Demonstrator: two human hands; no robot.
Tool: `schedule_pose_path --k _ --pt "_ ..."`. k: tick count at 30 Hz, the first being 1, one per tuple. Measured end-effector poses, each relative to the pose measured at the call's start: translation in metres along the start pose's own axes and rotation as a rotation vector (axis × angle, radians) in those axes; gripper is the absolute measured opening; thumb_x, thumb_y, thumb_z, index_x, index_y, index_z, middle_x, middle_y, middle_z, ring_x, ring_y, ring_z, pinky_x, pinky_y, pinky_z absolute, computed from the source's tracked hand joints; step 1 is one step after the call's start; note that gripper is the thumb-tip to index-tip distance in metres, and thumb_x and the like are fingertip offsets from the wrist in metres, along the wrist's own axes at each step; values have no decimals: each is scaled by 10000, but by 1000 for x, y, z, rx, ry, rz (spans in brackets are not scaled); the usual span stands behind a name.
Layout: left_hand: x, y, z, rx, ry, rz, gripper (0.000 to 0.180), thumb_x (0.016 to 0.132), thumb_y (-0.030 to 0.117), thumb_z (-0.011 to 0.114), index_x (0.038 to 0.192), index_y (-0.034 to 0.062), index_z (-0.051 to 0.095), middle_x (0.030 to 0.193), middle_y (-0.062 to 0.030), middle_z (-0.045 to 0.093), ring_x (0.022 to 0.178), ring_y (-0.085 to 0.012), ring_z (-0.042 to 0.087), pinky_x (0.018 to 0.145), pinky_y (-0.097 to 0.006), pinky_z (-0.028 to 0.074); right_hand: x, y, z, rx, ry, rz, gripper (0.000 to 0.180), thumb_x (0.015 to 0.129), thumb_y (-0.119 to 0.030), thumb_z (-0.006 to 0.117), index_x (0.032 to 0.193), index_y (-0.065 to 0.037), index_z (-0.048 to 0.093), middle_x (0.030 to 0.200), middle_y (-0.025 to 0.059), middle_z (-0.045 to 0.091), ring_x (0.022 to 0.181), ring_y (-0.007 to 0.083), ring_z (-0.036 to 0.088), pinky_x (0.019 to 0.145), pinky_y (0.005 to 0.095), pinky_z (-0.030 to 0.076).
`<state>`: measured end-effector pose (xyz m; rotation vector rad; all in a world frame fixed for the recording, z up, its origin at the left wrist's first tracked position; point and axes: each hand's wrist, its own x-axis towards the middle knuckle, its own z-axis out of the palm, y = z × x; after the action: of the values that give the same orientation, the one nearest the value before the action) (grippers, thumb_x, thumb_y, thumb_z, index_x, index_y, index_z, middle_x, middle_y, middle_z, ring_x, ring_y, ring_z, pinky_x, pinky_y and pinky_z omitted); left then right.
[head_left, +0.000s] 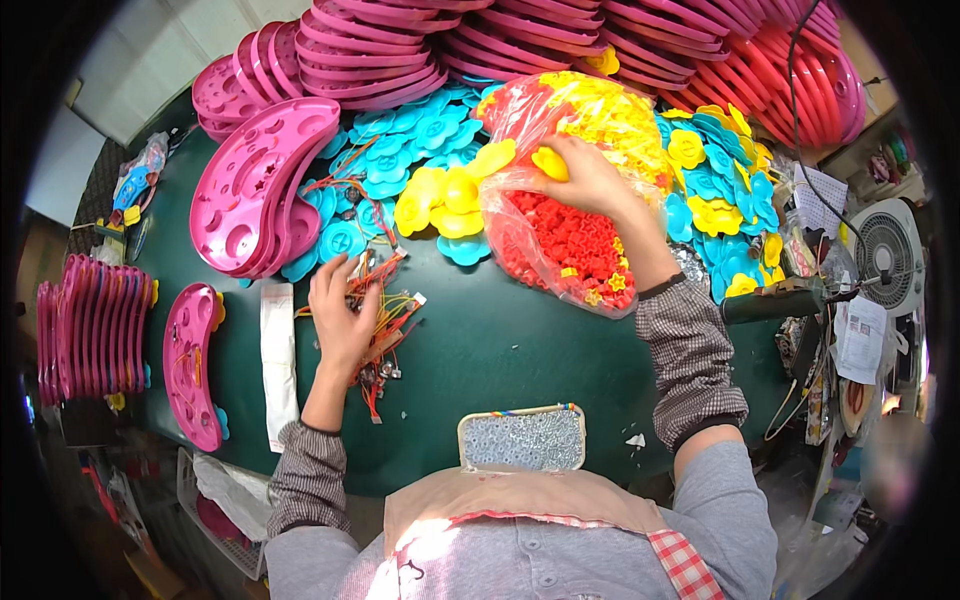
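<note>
Nearby, trays (370,62) crowd flowers (430,130); left hand (341,318) spread above wires (400,312); right hand (590,180), grip unclear.

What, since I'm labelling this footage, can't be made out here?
All in the head view:
Wires: partly covered by the left hand.
Plastic bag: partly covered by the right hand.
Pink shells: the far stacks are cut off by the upper edge.
Grey pieces: too small to identify.
Beige thing at far right: blurred.
</note>
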<state>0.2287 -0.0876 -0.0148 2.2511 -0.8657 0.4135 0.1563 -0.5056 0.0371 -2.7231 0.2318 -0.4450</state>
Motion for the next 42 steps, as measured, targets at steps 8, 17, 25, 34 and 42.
schedule_pose_path --k 8,17,25,34,42 --pt "62 49 81 117 -262 440 287 791 97 760 1075 83 721 1052 -101 676 1065 -317 636 931 -444 501 -17 -39 -5 411 270 -121 300 882 -106 718 1175 -50 753 1112 162 745 1072 354 715 972 424 562" --pt "-12 83 -6 -538 -765 -347 291 878 64 772 1162 26 721 923 -59 683 892 -238 674 758 -372 523 -213 -66 -53 652 371 301 541 970 -20 741 1474 -9 546 1200 131 742 1144 203 718 1005 330 551" --pt "3 153 34 -549 -503 306 364 918 10 710 1280 31 694 1251 -159 689 1205 -344 666 1023 -419 528 -145 -52 -49 1113 754 129 230 998 -66 744 1189 44 679 1087 46 733 978 104 697 913 282 592" --pt "177 118 170 -167 -255 71 718 951 369 749 1504 -10 493 1383 -378 571 1329 -516 555 1092 -520 500 -218 -63 -73 901 622 277 388 947 -36 671 1331 -9 614 1171 108 707 1050 180 698 919 333 576" --pt "165 156 166 105 112 508 675 786 268 857 1399 118 615 1367 -176 577 1252 -397 535 1076 -516 457 -200 -52 -50 600 168 373 440 915 -227 775 1299 -31 688 1243 189 694 1283 359 628 1122 476 468"
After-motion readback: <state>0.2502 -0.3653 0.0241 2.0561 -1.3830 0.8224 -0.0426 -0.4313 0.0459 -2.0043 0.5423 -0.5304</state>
